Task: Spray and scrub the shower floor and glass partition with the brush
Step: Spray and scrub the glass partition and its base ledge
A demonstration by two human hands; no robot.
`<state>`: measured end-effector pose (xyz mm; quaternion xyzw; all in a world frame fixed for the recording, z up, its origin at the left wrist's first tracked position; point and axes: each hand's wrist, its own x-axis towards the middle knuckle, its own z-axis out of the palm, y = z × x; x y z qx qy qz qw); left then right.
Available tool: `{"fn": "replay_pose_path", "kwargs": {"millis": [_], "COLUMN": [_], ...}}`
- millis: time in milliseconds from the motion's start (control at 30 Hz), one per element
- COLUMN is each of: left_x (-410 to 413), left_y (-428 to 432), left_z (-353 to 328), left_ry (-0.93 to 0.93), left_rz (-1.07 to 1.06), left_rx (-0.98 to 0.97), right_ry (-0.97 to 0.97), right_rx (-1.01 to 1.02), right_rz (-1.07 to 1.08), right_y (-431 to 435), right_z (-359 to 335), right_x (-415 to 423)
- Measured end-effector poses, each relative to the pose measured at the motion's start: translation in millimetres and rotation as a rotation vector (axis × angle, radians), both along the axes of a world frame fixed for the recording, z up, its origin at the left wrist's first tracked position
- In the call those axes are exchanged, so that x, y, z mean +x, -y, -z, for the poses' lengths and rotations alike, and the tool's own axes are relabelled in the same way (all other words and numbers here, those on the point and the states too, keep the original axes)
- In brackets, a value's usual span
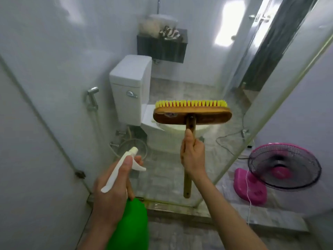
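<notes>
While spraying glass partition [180,156]: left hand [111,184] grips green spray bottle [129,222], finger on trigger, nozzle aimed forward. Right hand [193,156] grips brush [191,112] handle; bristles above fist, turned toward glass, likely for scrubbing.

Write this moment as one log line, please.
left hand: grips spray bottle | right hand: holds brush raised, bristles up | glass partition: ahead, brush contact unclear

Head view looks forward-down, close over hands
</notes>
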<state>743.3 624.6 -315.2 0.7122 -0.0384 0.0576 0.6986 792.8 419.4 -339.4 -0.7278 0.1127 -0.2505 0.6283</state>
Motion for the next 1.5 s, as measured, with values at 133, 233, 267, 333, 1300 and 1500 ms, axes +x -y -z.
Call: {"fn": "replay_pose_path", "kwargs": {"millis": [133,233,267,333,1300,1500], "left_x": [-2,-7,-7,-9,-40,-35], "left_y": [8,9,9,11,25,22], "left_z": [-75,-122,-134,-157,-366,-382], "left_ry": [0.035,0.046,0.043,0.029,0.128,0.189], "left_rz": [0.001,0.001,-0.002,-0.013,0.011,0.002], "left_rx": [0.000,-0.013,-0.006,-0.003,-0.018,0.005], "right_ry": [-0.100,-0.165,-0.146,-0.063,0.078,-0.025], "right_rx": [0.001,0.021,0.015,-0.005,0.043,0.095], "right_rz": [0.012,0.043,0.042,0.020,0.068,0.116], "right_y": [10,14,14,13,71,74], "right_z": [-14,-39,-66,-131,-395,-351], "right_x": [-24,-43,-39,-21,-43,-62]}}
